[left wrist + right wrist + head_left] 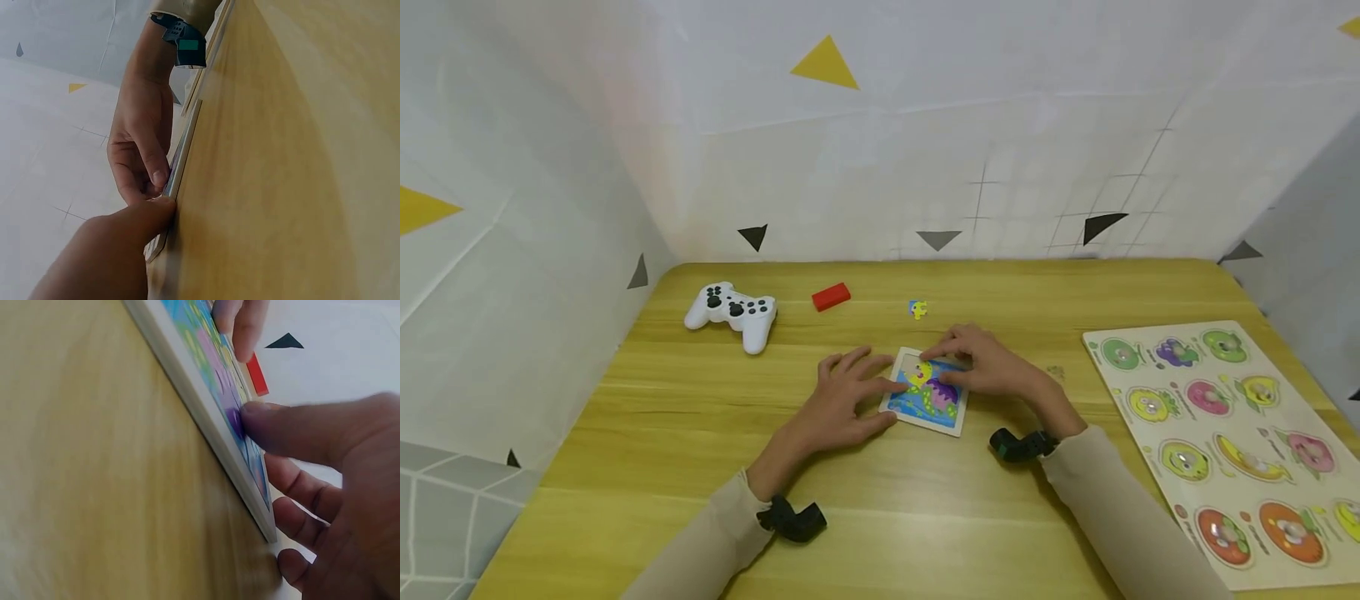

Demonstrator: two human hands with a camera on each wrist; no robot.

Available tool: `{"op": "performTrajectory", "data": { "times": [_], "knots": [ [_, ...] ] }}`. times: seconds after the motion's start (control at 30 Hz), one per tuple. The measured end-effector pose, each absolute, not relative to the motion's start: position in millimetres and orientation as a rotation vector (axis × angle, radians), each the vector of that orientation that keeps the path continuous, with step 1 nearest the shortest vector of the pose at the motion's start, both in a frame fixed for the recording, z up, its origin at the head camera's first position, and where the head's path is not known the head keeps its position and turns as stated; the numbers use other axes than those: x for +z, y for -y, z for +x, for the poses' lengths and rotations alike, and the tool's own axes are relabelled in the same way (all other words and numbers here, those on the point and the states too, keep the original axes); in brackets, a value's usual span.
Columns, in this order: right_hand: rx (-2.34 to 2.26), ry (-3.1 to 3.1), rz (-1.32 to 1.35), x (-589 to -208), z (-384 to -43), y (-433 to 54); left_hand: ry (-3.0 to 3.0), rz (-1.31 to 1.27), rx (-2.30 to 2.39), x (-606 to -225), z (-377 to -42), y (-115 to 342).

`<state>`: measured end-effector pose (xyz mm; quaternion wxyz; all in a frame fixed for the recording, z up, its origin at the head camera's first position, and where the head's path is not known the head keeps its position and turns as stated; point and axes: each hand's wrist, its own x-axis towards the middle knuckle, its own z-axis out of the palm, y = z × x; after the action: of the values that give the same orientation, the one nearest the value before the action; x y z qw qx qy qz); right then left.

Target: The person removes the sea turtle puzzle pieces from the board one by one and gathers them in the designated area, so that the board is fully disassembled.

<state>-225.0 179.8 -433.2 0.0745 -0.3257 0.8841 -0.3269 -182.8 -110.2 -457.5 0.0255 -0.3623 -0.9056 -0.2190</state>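
Observation:
A small square jigsaw puzzle [923, 414] in a pale frame lies on the table, showing a yellow and purple cartoon animal on blue. Part of its upper left is bare, without picture. My left hand [850, 402] spreads along its left side, index fingertip on the picture and thumb at the frame's lower left edge. From the upper right my right hand [988, 362] grips the puzzle, thumb on the purple part and bent fingers along the far edge. Beyond the puzzle lies a loose blue and yellow puzzle piece [918, 309].
A white game controller [730, 312] lies at the back left, with a red block [831, 297] to its right. At the right is a large fruit peg board [1210, 442]. White patterned sheeting [880, 167] rises behind the wooden table [925, 517].

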Motion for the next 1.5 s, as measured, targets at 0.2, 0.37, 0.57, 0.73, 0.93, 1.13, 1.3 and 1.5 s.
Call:
{"op": "performTrajectory", "data": {
  "times": [0.2,0.37,0.57,0.73,0.93,1.13,1.3,1.5],
  "knots": [
    [-0.947,-2.718,-1.039,-435,-224,-176,2.777,-1.157,-0.702,-457,-182,111],
    [-0.942,-2.751,-1.012,-435,-223,-174,2.760,-1.194,-0.699,-457,-182,112],
    [-0.919,-2.767,-0.957,-431,-220,-170,2.760,-1.208,-0.687,-456,-184,111],
    [-0.917,-2.768,-0.939,-429,-219,-167,2.781,-1.206,-0.691,-454,-183,110],
    [-0.893,-2.771,-0.992,-428,-216,-162,2.774,-1.205,-0.686,-454,-182,110],
    [-0.841,-2.776,-1.029,-429,-216,-160,2.776,-1.201,-0.672,-454,-182,110],
    [-0.810,-2.772,-1.021,-429,-215,-159,2.762,-1.206,-0.672,-455,-182,110],
    [-0.829,-2.763,-1.015,-431,-215,-159,2.765,-1.202,-0.655,-457,-181,111]
  ]
}}
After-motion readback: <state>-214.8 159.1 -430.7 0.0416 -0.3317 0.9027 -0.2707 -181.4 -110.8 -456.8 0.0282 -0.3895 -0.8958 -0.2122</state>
